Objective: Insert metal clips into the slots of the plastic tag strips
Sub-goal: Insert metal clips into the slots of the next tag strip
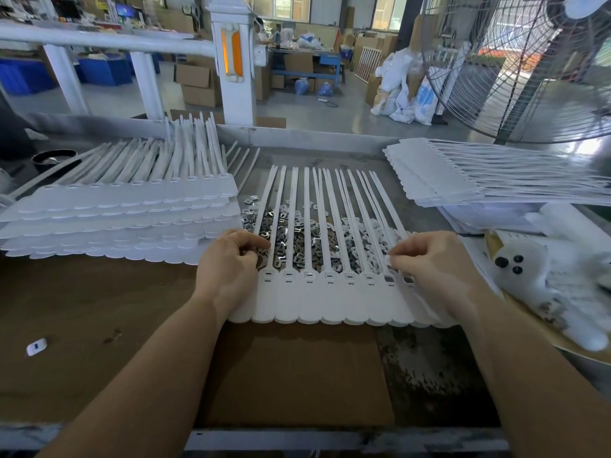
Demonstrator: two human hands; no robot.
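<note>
Left hand [228, 262] clenched on clips [291, 233], right hand [429, 256] pinching something small over tag strip [330, 299]; bare desk [99, 325] toward near edge.

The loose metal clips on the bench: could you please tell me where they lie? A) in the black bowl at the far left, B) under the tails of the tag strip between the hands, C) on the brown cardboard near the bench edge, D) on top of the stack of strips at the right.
B: the metal clips lie heaped beneath the thin tails of the tag strip, just beyond both hands.
</note>
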